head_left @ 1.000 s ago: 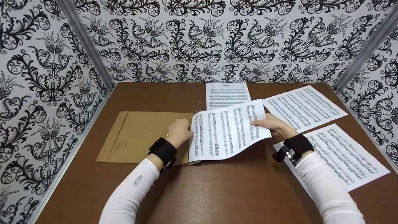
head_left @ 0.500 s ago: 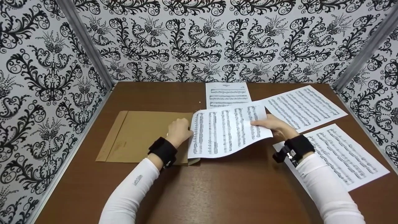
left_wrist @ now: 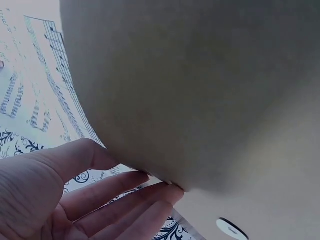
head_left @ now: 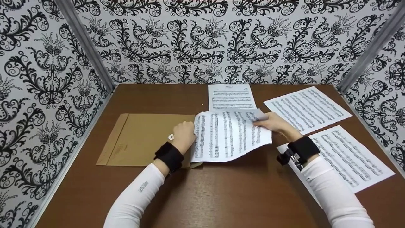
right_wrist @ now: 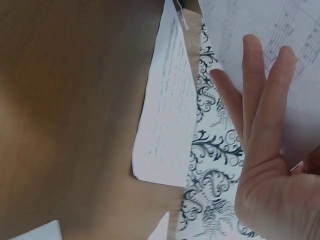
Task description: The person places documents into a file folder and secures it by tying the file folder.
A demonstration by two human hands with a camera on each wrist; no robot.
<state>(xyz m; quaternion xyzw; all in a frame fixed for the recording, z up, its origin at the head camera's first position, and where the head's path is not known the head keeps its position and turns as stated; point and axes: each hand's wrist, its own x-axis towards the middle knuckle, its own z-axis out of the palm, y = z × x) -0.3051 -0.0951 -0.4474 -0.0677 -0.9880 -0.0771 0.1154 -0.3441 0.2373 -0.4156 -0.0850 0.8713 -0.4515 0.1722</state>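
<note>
A brown paper envelope (head_left: 152, 139) lies flat on the table with its mouth facing right. My left hand (head_left: 184, 136) pinches the envelope's upper layer at the mouth; the left wrist view has thumb and fingertips at that brown edge (left_wrist: 150, 125). A sheet of music (head_left: 227, 136) sits with its left end at the mouth, its right part raised and bowed. My right hand (head_left: 269, 123) holds the sheet's right end, thumb on top and fingers underneath. In the right wrist view those fingers (right_wrist: 265, 105) spread against the sheet's underside.
Another music sheet (head_left: 231, 96) lies at the back, partly covered by the held one. Two more sheets, one farther back (head_left: 308, 109) and one nearer (head_left: 351, 158), lie on the right under and beside the right forearm. Patterned walls (head_left: 196, 38) enclose the table (head_left: 221, 196).
My right hand has shifted slightly left with the sheet, whose right end has come down and whose far corner now curls over. My left hand stays at the envelope's mouth.
</note>
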